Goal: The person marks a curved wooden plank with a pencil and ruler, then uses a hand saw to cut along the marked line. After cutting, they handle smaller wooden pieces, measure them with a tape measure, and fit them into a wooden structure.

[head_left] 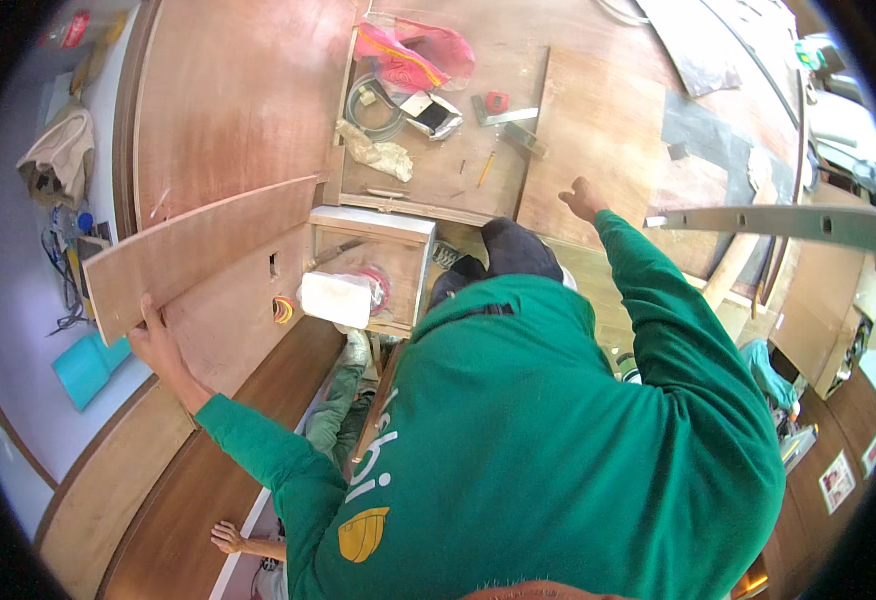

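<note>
My left hand (162,348) grips the lower left end of a long thin wooden board (208,237), with a finger up along its face. The board stands tilted on edge above a wooden panel that has a small slot (274,264) and a hole with coloured wires (283,309). My right hand (585,201) is stretched out over a plywood sheet (588,140) on the worktop, fingers apart and holding nothing. Near it lie a metal square (510,116), a red tape measure (497,102) and a pencil (486,168).
A pink bag (418,55) and a coiled cable (373,108) lie at the back. An open box compartment (398,262) holds a white container (336,299). A metal bar (778,223) juts in from the right. Below left, another person's hand (226,537) rests on a brown wooden surface.
</note>
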Demonstrator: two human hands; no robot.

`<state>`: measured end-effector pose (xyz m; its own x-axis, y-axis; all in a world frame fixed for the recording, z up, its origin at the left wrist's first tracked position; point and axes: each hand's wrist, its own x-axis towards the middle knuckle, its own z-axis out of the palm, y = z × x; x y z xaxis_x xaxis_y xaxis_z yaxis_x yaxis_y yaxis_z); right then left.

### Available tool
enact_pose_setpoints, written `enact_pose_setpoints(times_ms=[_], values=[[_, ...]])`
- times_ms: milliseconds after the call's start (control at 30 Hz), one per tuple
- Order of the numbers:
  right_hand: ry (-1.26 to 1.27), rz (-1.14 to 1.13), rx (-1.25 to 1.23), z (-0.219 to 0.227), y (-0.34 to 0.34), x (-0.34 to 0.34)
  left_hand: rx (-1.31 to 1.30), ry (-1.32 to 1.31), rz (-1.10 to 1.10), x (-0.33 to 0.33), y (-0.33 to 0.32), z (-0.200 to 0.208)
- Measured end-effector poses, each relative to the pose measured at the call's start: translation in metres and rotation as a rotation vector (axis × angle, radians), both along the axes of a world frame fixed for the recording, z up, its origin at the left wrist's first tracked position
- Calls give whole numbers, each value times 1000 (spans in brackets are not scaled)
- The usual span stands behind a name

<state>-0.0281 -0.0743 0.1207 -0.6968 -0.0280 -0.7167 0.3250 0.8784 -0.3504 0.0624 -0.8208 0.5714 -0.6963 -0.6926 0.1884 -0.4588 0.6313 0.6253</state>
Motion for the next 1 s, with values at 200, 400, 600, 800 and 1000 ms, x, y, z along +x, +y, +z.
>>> enact_pose_setpoints(times_ms=[200, 400, 600, 800, 1000], values=[[216, 4, 85, -61, -39, -79, 161, 125, 47, -7, 17, -11], [30, 245, 148, -124, -88, -120, 27, -51, 276, 10, 32, 22], [-224, 98, -150, -214, -25, -127, 93, 82, 149, -8, 12, -26], [-230, -186, -460, -92, -52, -12, 32, 39, 90, 2, 15, 10], [-446, -606, -579, -23, -14, 77, -113, 69, 63, -2, 12, -14]])
